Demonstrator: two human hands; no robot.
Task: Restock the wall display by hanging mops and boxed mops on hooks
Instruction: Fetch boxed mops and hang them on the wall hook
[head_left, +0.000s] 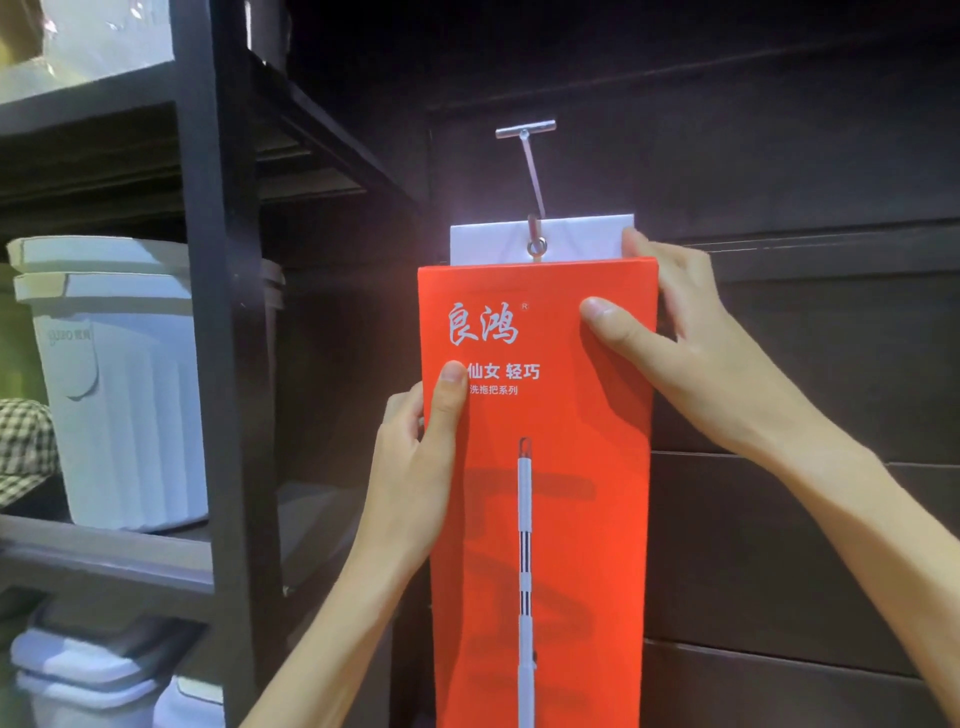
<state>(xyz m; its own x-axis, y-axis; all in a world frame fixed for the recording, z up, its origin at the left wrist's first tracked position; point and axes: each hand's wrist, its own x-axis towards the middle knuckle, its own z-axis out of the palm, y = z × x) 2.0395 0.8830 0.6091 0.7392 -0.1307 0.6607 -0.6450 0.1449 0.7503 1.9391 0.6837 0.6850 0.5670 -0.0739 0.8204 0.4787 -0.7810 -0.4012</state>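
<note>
We held the red box upright against the dark wall panel, its printed front, with white lettering and a picture of a mop handle, facing us. Its white tab stuck up from the top edge, and the tip of the metal hook passed through the tab's hole. Our left hand gripped the box's left edge, thumb pressed on the front and the other fingers wrapped behind it. Our right hand clamped the upper right corner, thumb flat on the front and fingers spread along the side, one fingertip touching the tab.

To the left stood a black shelf frame. On its middle shelf sat a white ribbed bin; we could not tell what was in it. A checked cloth lay just beside the bin. Lower down were stacked white lidded tubs, their contents hidden.
</note>
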